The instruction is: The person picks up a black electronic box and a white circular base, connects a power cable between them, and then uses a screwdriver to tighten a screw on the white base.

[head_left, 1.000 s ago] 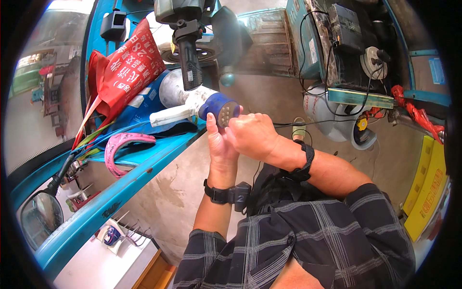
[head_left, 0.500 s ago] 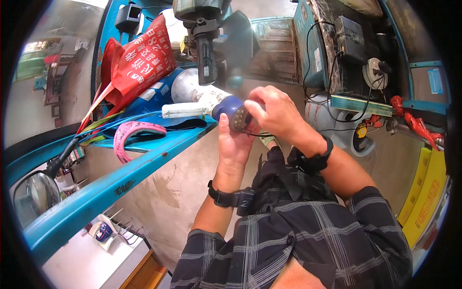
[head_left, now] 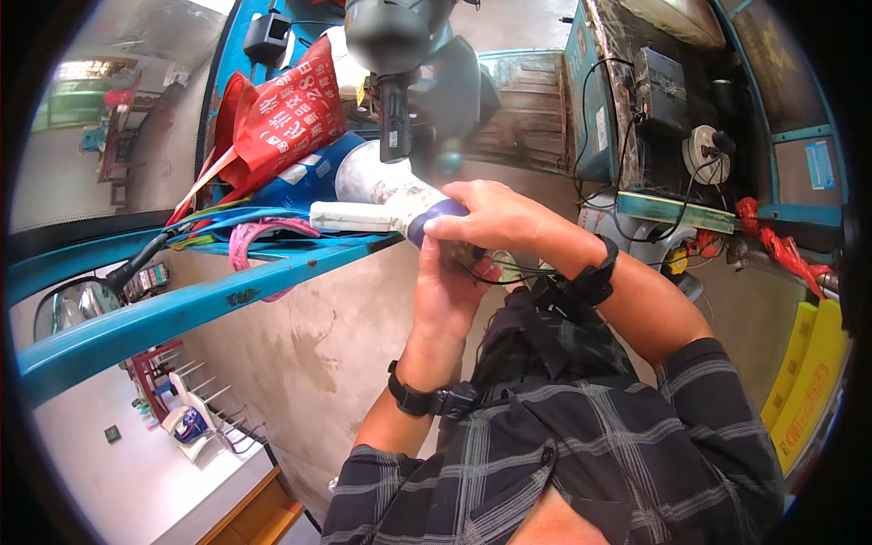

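Observation:
A grimy white megaphone (head_left: 371, 174) with a horn, a white handle (head_left: 350, 215) and a blue rear end (head_left: 421, 222) lies below a black handlebar grip (head_left: 394, 118). My left hand (head_left: 445, 286) holds the rear end from below, thumb upright along its side. My right hand (head_left: 495, 216) is closed over the top of the same end, thumb across the blue part, partly hiding it. A thin black cable (head_left: 504, 281) runs out beside my hands.
A blue metal rail (head_left: 163, 322) crosses at left, with a red bag (head_left: 277, 118), blue bag (head_left: 300, 177) and pink band (head_left: 245, 245). At right stand a cluttered box with wires (head_left: 658, 86), red plastic wrap (head_left: 786, 250) and a yellow panel (head_left: 799, 377).
My right hand has moved from a finger grip at the rear face to lie over the blue end. My left hand stays underneath. The whole view has shifted slightly.

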A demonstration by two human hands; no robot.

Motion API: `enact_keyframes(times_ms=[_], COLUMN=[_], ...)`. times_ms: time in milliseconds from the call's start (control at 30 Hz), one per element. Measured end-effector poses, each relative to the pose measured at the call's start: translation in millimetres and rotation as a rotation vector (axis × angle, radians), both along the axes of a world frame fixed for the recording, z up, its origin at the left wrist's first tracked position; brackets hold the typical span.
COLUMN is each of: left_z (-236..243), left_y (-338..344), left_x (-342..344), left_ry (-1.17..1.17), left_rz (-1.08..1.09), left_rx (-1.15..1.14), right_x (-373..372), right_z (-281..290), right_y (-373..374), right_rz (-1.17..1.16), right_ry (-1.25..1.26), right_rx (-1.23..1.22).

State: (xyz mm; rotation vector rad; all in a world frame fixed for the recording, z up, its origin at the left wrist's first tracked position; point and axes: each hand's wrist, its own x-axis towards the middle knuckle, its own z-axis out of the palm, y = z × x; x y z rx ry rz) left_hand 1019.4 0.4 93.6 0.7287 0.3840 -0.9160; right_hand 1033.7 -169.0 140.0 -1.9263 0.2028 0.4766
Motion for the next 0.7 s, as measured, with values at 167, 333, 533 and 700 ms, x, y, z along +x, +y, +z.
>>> enact_keyframes(times_ms=[167,333,533,700], left_z=[24,37,51,73], left_y=[0,6,9,3], left_x=[-11,-19,-25,-29], left_ry=[-0.086,-0.180,-0.265,-0.435], left_rz=[-0.058,-0.157,-0.196,-0.116], left_rx=[0.024,-0.062,-0.065,0.181], right_x=[-17,-29,-26,-14], right_z=[20,54,68,60], right_y=[-2,-2,-7,-15], right_rz=[0.000,-0.015,0.070,-0.027], right_ry=[-0.115,-0.167,-0.088,-0.233], right_rx=[0.067,0.044,0.067,0.414])
